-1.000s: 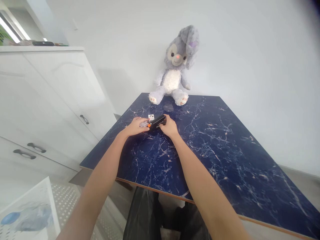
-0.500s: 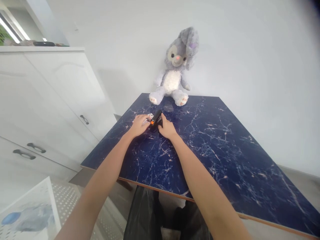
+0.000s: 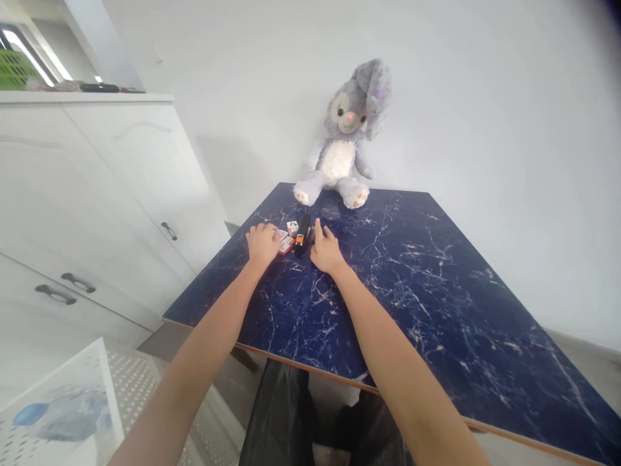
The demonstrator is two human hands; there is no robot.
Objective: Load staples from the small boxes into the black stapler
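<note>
A black stapler (image 3: 303, 231) with an orange patch on its near end lies on the blue marbled table (image 3: 388, 291). Left of it are a flat red-and-white packet (image 3: 286, 243) and a small white printed box (image 3: 292, 227). My left hand (image 3: 262, 244) rests over the packet's left side with its fingers stretched forward, and its thumb is at the packet; part of the packet is hidden beneath it. Just right of the stapler, my right hand (image 3: 326, 249) has its index finger extended and the other fingers loosely apart. Nothing is visibly held in it.
A grey plush rabbit (image 3: 339, 155) sits at the table's back edge against the wall. White cabinets (image 3: 121, 181) stand to the left. At lower left is a white perforated basket (image 3: 109, 388) with a blue-capped clear bottle (image 3: 72, 414) in it.
Both hands have come away from the stapler, which now lies more upright in view between them. My left hand has moved left, exposing the red-and-white packet and the small white box.
</note>
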